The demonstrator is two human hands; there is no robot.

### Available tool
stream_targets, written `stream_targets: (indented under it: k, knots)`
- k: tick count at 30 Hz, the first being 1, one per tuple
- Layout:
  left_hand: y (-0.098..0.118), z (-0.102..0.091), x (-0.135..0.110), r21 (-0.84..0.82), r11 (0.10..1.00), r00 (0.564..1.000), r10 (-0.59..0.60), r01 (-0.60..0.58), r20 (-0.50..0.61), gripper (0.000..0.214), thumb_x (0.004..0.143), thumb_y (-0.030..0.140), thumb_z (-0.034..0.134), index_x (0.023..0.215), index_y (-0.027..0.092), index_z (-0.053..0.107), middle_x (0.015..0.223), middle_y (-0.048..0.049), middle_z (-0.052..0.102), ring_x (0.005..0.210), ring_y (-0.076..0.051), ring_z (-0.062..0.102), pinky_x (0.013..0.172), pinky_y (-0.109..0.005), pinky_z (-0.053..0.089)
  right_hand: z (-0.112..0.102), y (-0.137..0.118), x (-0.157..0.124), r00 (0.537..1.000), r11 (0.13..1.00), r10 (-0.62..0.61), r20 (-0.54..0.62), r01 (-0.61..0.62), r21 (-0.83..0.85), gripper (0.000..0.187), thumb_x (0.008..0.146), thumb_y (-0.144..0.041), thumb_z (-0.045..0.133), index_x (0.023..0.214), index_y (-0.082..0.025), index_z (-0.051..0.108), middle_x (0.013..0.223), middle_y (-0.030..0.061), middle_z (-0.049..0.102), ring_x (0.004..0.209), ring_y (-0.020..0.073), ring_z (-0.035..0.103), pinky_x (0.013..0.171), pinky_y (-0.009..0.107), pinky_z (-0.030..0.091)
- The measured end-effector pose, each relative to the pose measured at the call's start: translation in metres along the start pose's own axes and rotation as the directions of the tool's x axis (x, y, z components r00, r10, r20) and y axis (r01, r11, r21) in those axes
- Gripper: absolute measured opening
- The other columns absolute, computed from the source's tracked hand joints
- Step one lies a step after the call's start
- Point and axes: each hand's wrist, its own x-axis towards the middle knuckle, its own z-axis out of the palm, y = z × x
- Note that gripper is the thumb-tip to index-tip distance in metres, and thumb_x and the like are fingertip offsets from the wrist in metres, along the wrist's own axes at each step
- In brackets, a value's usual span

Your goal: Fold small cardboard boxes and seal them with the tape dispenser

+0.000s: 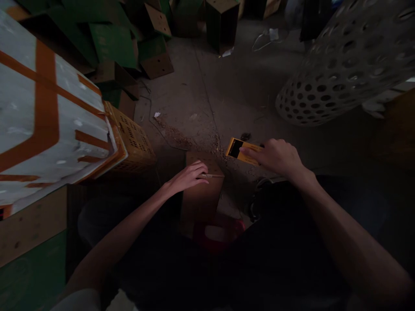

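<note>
My left hand is closed on the top edge of a brown cardboard box between my legs, fingers on one side of the edge and thumb on the other. My right hand grips a flat yellow object with a black panel at its far end, its thumb laid along the upper face. What kind of object it is, I cannot make out. It is held above the floor, to the right of the box and apart from it.
A white foam box with orange tape rests on a yellow plastic crate at the left. Green and brown cartons are heaped at the back left. A grey perforated basket lies at the right. Crumbs litter the concrete floor.
</note>
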Motion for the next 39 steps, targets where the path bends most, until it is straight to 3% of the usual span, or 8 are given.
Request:
stream_targets:
  k: [9, 19, 26, 32, 39]
  knots:
    - [0.007, -0.001, -0.003, 0.076, 0.997, 1.0, 0.027, -0.026, -0.004, 0.025, 0.095, 0.041, 0.06, 0.099, 0.017, 0.061, 0.103, -0.0085, 0.064, 0.099, -0.02, 0.058, 0.091, -0.036, 0.052, 0.0, 0.0, -0.001, 1.0, 1.0, 0.006, 0.002, -0.006, -0.016, 0.084, 0.081, -0.087, 0.04, 0.09, -0.012, 0.076, 0.083, 0.0198, 0.071, 0.079, 0.0325, 0.067, 0.065, 0.036, 0.045]
    - [0.002, -0.003, -0.002, 0.113, 0.993, 1.0, 0.018, -0.016, -0.02, 0.031, 0.094, 0.042, 0.06, 0.111, 0.017, 0.061, 0.109, -0.0098, 0.066, 0.107, -0.022, 0.061, 0.094, -0.039, 0.054, 0.004, 0.002, 0.001, 1.0, 1.0, 0.01, -0.002, -0.01, -0.017, 0.087, 0.079, -0.089, 0.041, 0.092, -0.011, 0.077, 0.088, 0.0218, 0.072, 0.081, 0.0323, 0.068, 0.069, 0.036, 0.046]
    - [-0.018, 0.008, -0.003, 0.186, 0.975, 0.992, -0.11, 0.12, -0.06, 0.041, 0.088, 0.051, 0.067, 0.11, 0.016, 0.068, 0.109, -0.0123, 0.069, 0.106, -0.026, 0.064, 0.096, -0.044, 0.054, 0.006, 0.002, 0.001, 1.0, 1.0, -0.005, 0.007, 0.005, -0.024, 0.088, 0.08, -0.089, 0.039, 0.093, -0.01, 0.076, 0.088, 0.0212, 0.073, 0.08, 0.0323, 0.069, 0.068, 0.036, 0.047]
    - [-0.017, 0.001, -0.002, 0.212, 0.95, 0.971, -0.24, 0.23, 0.021, 0.046, 0.085, 0.051, 0.07, 0.113, 0.014, 0.068, 0.115, -0.0134, 0.068, 0.111, -0.028, 0.064, 0.098, -0.044, 0.052, 0.006, -0.001, 0.0, 1.0, 0.999, -0.009, 0.016, 0.009, -0.048, 0.086, 0.081, -0.087, 0.04, 0.094, -0.01, 0.077, 0.089, 0.0229, 0.073, 0.084, 0.0357, 0.07, 0.068, 0.037, 0.047]
    - [-0.014, -0.005, 0.002, 0.132, 0.974, 0.982, -0.187, 0.185, 0.002, 0.038, 0.087, 0.047, 0.07, 0.107, 0.016, 0.064, 0.108, -0.0098, 0.067, 0.104, -0.024, 0.063, 0.092, -0.04, 0.051, 0.004, -0.004, -0.003, 0.999, 0.998, -0.008, 0.035, 0.01, -0.056, 0.082, 0.083, -0.084, 0.043, 0.096, -0.01, 0.076, 0.091, 0.0222, 0.073, 0.085, 0.0339, 0.07, 0.07, 0.036, 0.048]
